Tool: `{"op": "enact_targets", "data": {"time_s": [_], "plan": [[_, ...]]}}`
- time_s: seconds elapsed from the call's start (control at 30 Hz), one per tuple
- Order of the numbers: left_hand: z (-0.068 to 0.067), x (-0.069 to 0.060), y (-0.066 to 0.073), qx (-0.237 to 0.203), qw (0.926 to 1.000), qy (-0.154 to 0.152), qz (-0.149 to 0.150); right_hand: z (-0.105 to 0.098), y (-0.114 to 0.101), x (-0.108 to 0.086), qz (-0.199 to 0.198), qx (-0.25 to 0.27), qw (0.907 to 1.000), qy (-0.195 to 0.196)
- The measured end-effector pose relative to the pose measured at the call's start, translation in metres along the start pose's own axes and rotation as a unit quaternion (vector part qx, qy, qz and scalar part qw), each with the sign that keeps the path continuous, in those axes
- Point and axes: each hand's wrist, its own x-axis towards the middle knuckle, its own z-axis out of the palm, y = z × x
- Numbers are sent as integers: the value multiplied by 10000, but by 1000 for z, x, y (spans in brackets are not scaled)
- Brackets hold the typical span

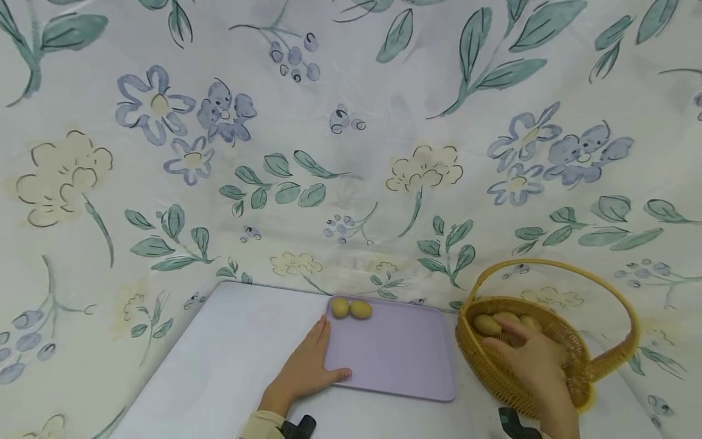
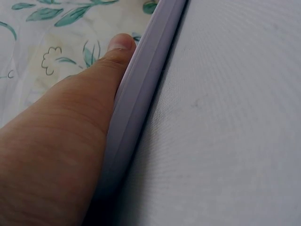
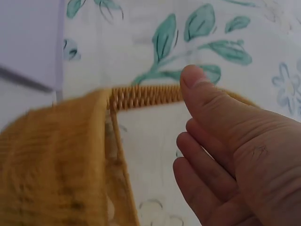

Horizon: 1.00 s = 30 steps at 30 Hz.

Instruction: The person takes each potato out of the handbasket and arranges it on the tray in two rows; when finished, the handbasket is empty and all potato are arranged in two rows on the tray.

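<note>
In the head view, a lilac tray (image 1: pixel 392 360) flat on a white worktop (image 1: pixel 230 341), with two potatoes (image 1: pixel 360 310) side by side in the corner between ten and eleven o'clock. Along the tray's nine o'clock edge, the left grip (image 1: pixel 307 364), fingers extended, thumb over the eight o'clock corner, nothing clasped. Just beside the tray at three o'clock, a yellow-brown wicker basket (image 1: pixel 487 369), with a tall handle (image 1: pixel 611 360) arching from ten round to four o'clock. Inside, between the basket's ten and twelve o'clock, at least three more potatoes (image 1: pixel 486 325), partly covered. Above these, the right grip (image 1: pixel 534 360), half spread, thumb apart from loosely bent fingers; empty in the right wrist view, contact with a potato impossible to tell. Beyond everything at twelve o'clock, a floral cloth (image 1: pixel 296 122); at each wrist, a black device (image 1: pixel 300 427).
</note>
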Motion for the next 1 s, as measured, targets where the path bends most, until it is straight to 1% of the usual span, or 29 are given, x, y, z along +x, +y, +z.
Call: {"op": "enact_targets", "data": {"time_s": [0.1, 0.23, 0.3, 0.4, 0.53, 0.67, 0.87, 0.93, 1.0], "plan": [[0, 0, 0, 12, 10000, 10, -12, -12, 14, -3, 21, -283, 9996, 6], [1, 0, -1, 75, 10000, -9, -10, -29, 34, -4, 117, -648, 9977, -142], [1, 1, -2, 78, 10000, -30, -16, -37, 44, -4, 253, -773, 9963, -260], [1, 1, -2, 74, 10000, -32, -21, -46, 57, -2, 601, -917, 9928, -487], [1, 1, -3, 88, 9999, -62, -28, -52, 71, 1, 781, -1122, 9882, -695], [1, 1, -5, 130, 9999, -31, -21, -53, 81, 3, 586, -1388, 9855, -784], [0, 2, -3, 76, 9999, -68, -16, -50, 95, 9, 427, -1672, 9790, -1082], [0, 1, -2, 77, 9999, -86, -29, -48, 98, 11, 361, -1747, 9778, -1097], [0, 1, -2, 76, 9999, -60, -39, -47, 100, 13, 213, -1790, 9781, -1037]]}}
